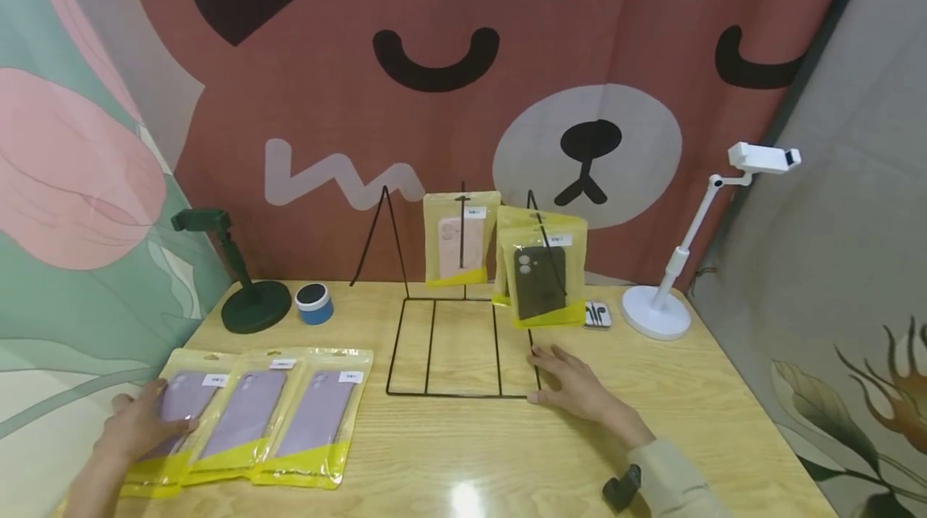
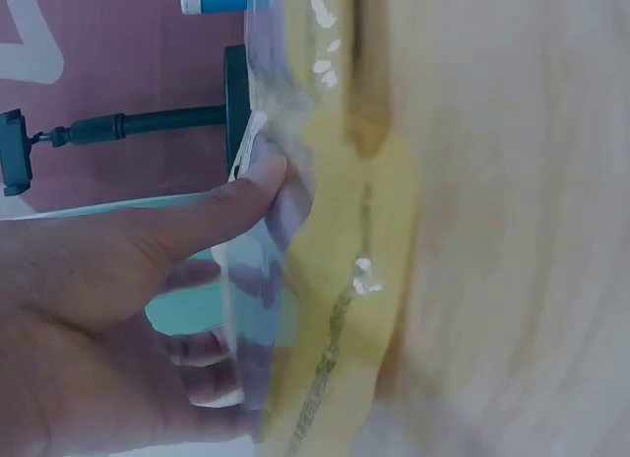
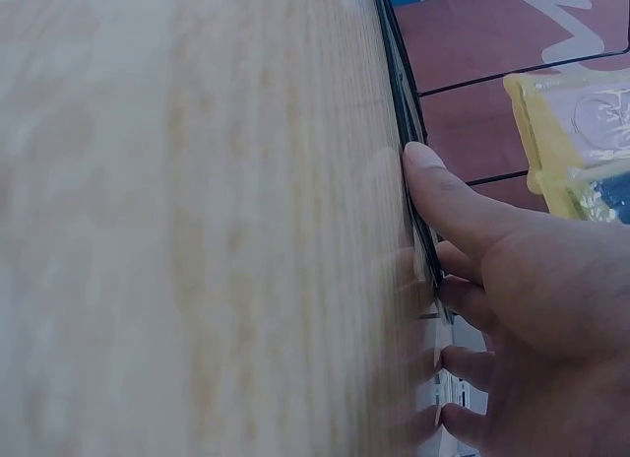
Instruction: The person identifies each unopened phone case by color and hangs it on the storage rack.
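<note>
Three clear-and-yellow packaged phone cases, all lilac, lie side by side at the left: the leftmost package (image 1: pixel 190 397), the middle package (image 1: pixel 249 405) and the right package (image 1: pixel 315 413). My left hand (image 1: pixel 138 425) grips the leftmost package across its width; in the left wrist view the thumb (image 2: pixel 261 176) presses into its plastic. A black wire display rack (image 1: pixel 463 396) stands mid-table. My right hand (image 1: pixel 575 385) rests at its front right corner, thumb and fingertips touching the wire. On its hooks hang a packaged pink case (image 1: pixel 459 244) and a packaged black case (image 1: pixel 539 285), with another package partly hidden behind.
Behind the left packages are a dark green phone stand (image 1: pixel 255 307) and a blue-and-white round jar (image 1: pixel 315 305). A white phone stand (image 1: pixel 655 313) stands at the back right, near a small earphone box (image 1: pixel 597 314). A printed curtain (image 1: pixel 434 124) closes the back.
</note>
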A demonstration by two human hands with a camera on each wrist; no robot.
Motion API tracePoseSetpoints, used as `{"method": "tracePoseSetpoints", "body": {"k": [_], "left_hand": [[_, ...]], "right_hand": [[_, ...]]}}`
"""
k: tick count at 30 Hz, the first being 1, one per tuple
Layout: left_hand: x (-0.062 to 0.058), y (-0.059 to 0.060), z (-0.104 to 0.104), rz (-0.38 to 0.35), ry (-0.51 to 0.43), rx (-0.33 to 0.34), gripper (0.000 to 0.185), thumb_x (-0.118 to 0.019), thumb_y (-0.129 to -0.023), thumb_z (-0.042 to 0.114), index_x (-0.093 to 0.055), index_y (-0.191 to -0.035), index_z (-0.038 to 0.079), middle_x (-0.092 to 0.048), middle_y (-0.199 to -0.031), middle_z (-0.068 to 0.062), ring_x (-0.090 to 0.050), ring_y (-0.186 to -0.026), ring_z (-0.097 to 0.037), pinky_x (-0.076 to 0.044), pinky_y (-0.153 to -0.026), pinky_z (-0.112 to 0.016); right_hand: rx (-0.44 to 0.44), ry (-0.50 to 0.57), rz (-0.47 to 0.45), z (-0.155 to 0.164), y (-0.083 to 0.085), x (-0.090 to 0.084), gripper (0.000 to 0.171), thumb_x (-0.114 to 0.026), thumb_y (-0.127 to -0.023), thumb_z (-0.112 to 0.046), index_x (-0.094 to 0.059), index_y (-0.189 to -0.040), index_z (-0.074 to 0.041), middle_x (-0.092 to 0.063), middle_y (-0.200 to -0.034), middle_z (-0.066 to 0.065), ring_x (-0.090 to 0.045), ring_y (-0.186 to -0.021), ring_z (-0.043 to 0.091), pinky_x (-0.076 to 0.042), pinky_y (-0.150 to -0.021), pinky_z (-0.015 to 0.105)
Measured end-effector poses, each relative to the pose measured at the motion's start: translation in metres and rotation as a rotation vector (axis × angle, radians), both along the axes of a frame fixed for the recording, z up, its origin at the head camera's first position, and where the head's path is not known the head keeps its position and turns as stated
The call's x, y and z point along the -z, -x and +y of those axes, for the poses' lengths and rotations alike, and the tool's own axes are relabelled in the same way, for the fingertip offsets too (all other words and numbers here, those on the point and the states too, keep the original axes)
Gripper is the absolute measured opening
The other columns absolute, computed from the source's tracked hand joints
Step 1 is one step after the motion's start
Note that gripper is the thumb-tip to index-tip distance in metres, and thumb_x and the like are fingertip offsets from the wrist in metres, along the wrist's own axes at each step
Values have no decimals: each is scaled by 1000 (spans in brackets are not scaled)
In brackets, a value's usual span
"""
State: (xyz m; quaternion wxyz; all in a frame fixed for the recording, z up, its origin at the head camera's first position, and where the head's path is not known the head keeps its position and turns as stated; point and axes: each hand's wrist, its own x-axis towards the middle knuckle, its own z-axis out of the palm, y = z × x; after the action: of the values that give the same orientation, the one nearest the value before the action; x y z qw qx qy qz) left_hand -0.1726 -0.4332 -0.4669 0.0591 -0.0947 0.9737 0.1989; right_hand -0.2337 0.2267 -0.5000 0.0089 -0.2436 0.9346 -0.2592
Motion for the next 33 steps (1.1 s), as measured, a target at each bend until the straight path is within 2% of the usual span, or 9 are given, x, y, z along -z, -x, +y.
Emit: {"method": "tracePoseSetpoints", "body": {"k": [3, 7, 12, 15, 19, 22, 26, 28, 33], "left_hand": [[-3, 2, -6, 93, 12, 65, 98, -80, -75, 33, -20, -137, -14, -29, -105, -50, -46, -88, -60, -44, -71, -68], [-17, 2, -14, 282, 56, 151, 58, -67, -84, 6, -40, -131, -15, -42, -119, -49, -45, -101, -66, -39, -78, -71], [-53, -11, 4, 398, 59, 21, 38, -49, -96, 3, -48, -131, -10, -43, -125, -44, -41, -105, -65, -37, -78, -70], [-75, -21, 27, 490, 32, -42, 37, -52, -97, 8, -51, -133, -3, -58, -108, -38, -55, -81, -47, -48, -63, -51], [-98, -33, 64, 596, -225, 15, 41, -64, -94, 15, -58, -134, 11, -63, -92, 4, -48, -64, -4, -40, -48, -21], [-112, -41, 96, 641, -589, 95, 44, -67, -89, 6, -59, -132, 9, -60, -85, 20, -46, -61, 3, -43, -51, -15], [-119, -44, 135, 688, -936, 282, 45, -64, -82, -17, -59, -126, -8, -40, -61, 4, -38, -57, -13, -41, -51, -21], [-119, -42, 151, 678, -985, 383, 45, -62, -81, -21, -59, -124, -10, -33, -61, 2, -34, -55, -15, -40, -50, -22], [-113, -33, 179, 594, -877, 489, 42, -65, -84, -12, -61, -125, -4, -69, -100, 9, -55, -67, -7, -49, -59, -18]], "right_hand": [[-1, 0, 0, 0, 0, 2, 69, -68, -86, -46, -51, -139, -5, -38, -149, 17, -26, -137, 50, -20, -104, 72], [-7, 8, -17, -1, 0, 4, 69, -67, -86, -46, -50, -139, -6, -37, -150, 16, -25, -137, 50, -19, -104, 72], [-5, 13, -19, -1, -2, 5, 69, -67, -86, -45, -49, -140, -5, -37, -151, 16, -24, -138, 50, -18, -104, 72], [0, 11, -24, -1, -2, 3, 69, -67, -86, -45, -49, -140, -6, -36, -151, 16, -23, -138, 50, -17, -104, 72], [4, 13, -29, 0, -1, 2, 70, -67, -86, -45, -48, -141, -6, -36, -151, 15, -22, -139, 49, -17, -104, 72], [0, 13, -29, 1, -1, 2, 70, -68, -86, -45, -48, -140, -5, -37, -151, 16, -22, -138, 49, -17, -104, 72], [0, 6, -28, 1, 0, 2, 71, -67, -86, -46, -49, -140, -5, -37, -151, 16, -23, -138, 49, -17, -105, 71], [2, 3, -28, 1, 1, 3, 71, -67, -86, -47, -49, -140, -5, -37, -151, 16, -23, -138, 49, -17, -105, 71], [-1, 2, -27, 1, 1, 3, 70, -67, -86, -47, -49, -140, -6, -37, -150, 16, -23, -138, 50, -18, -105, 71]]}}
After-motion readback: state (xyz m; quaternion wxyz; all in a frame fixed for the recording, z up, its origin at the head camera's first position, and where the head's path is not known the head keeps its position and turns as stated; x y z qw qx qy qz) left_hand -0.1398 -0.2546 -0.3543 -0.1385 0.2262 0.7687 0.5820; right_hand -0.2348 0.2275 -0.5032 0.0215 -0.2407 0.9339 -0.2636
